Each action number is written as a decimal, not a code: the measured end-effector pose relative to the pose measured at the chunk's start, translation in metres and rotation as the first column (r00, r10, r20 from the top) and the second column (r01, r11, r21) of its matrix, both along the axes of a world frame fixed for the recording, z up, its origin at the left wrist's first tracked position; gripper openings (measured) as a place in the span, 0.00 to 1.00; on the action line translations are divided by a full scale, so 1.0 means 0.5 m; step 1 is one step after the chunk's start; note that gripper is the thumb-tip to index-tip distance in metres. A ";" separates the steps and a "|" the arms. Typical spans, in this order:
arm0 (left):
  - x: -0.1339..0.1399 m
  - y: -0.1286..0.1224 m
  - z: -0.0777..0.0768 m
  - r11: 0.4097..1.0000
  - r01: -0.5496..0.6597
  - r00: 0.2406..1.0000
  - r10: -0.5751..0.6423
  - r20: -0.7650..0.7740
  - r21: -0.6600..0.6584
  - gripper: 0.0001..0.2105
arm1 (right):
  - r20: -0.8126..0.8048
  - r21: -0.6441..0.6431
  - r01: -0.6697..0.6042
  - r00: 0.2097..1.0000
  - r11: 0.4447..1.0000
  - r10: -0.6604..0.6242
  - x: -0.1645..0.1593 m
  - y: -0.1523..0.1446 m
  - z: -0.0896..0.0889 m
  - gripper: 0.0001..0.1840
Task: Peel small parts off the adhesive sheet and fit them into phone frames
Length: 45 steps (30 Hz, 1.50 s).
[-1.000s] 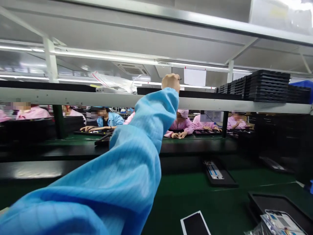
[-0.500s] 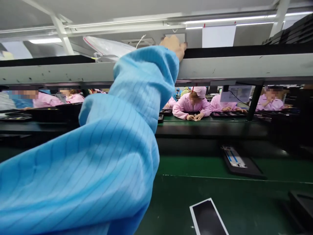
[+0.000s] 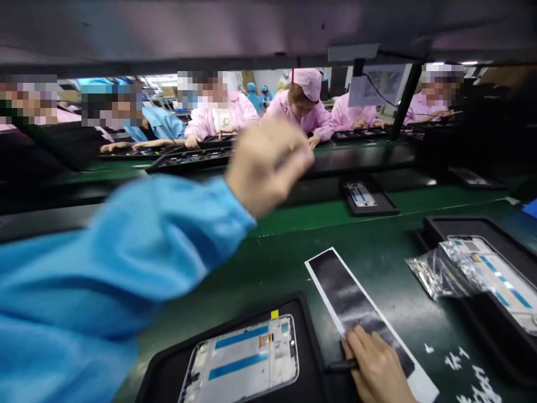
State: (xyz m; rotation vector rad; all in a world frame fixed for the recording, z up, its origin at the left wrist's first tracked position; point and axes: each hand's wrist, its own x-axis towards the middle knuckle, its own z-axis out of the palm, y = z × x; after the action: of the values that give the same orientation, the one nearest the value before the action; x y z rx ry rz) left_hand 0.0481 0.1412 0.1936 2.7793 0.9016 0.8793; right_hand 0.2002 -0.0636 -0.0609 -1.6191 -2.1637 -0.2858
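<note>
One blue sleeve (image 3: pixel 75 274) enters over the left side of the green worktop (image 3: pixel 272 257). Toward the near edge, one near tray (image 3: pixel 310 347) carries one phone housing (image 3: pixel 241 351) with two blue strips (image 3: pixel 238 366) inside and one yellow tab (image 3: pixel 274 314) at its upper edge. Strips and tab look already placed, I judge; the inside lies uncovered, so this unit seems unfinished. In the air before the far edge hangs the left hand (image 3: pixel 268 168), curled into a fist and blurred; I cannot tell whether it pinches anything. One black film sheet (image 3: pixel 348 291), white-bordered, slants toward the near edge, apart from every housing. Past the far edge, a second tray (image 3: pixel 384 208) bears one housing, also with two blue strips. On the sheet, the right hand (image 3: pixel 380 364) rests with bent fingers, apparently pinching one dark slim tool (image 3: pixel 340 366). One clear bag (image 3: pixel 447 274) follows, then a dim third tray (image 3: pixel 493 183) beyond the far edge. White scraps (image 3: pixel 482 386) by the near right corner overlap too much to count. At the right edge, a fourth tray (image 3: pixel 495 226), lapped by the bag, holds one housing showing two strips.
</note>
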 end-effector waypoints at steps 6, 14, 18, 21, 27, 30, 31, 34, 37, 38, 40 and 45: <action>0.011 -0.057 -0.300 0.964 -0.066 0.840 -0.084 -0.536 -0.256 0.08 | 0.026 0.021 0.155 0.988 0.988 -0.155 -0.012 0.007 0.020 0.14; -0.007 -0.040 -0.370 0.937 -0.117 0.794 -0.112 -0.597 -0.330 0.10 | 0.039 -0.001 0.307 0.951 0.952 -0.307 0.023 0.026 0.038 0.10; -0.001 -0.034 -0.389 0.944 -0.043 0.815 -0.156 -0.557 -0.328 0.10 | -0.058 0.072 0.342 0.939 0.937 -0.339 0.033 0.001 0.079 0.13; 0.002 -0.033 -0.400 0.950 -0.001 0.820 -0.177 -0.544 -0.311 0.09 | -0.121 0.112 0.327 0.942 0.938 -0.314 0.031 -0.035 0.112 0.11; 0.019 -0.048 -0.397 0.962 0.018 0.803 -0.175 -0.570 -0.271 0.09 | -0.061 0.076 0.228 0.973 0.971 -0.224 0.021 -0.058 0.114 0.11; 0.032 -0.059 -0.393 0.963 0.023 0.808 -0.175 -0.562 -0.268 0.10 | 0.040 0.089 0.209 0.976 0.974 -0.213 0.012 -0.035 0.087 0.16; 0.034 -0.061 -0.393 0.961 0.021 0.814 -0.176 -0.554 -0.275 0.10 | 0.074 0.098 0.218 0.971 0.971 -0.226 0.010 -0.026 0.077 0.18; 0.029 -0.059 -0.389 0.946 0.026 0.837 -0.197 -0.510 -0.323 0.09 | 0.135 0.107 0.269 0.950 0.957 -0.282 0.012 -0.004 0.052 0.19; 0.013 -0.054 -0.380 0.917 0.065 0.865 -0.248 -0.436 -0.393 0.07 | 0.131 0.096 0.316 0.936 0.944 -0.327 0.026 0.005 0.041 0.18; 0.008 -0.055 -0.375 0.906 0.079 0.875 -0.264 -0.407 -0.416 0.06 | 0.117 0.088 0.328 0.934 0.940 -0.337 0.031 0.006 0.041 0.18; -0.001 -0.066 -0.363 0.878 0.110 0.895 -0.292 -0.337 -0.466 0.05 | 0.063 0.065 0.337 0.938 0.939 -0.341 0.036 0.004 0.049 0.17; -0.008 -0.136 -0.329 0.759 0.206 0.942 -0.324 -0.083 -0.618 0.07 | -0.218 -0.055 0.251 0.942 0.966 -0.257 0.013 -0.017 0.104 0.12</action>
State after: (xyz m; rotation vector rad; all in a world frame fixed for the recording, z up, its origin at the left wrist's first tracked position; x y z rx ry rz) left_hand 0.0441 0.0731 0.0290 2.3472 0.6275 0.2186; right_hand 0.2067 -0.0722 -0.0089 -1.8515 -1.8009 -0.1421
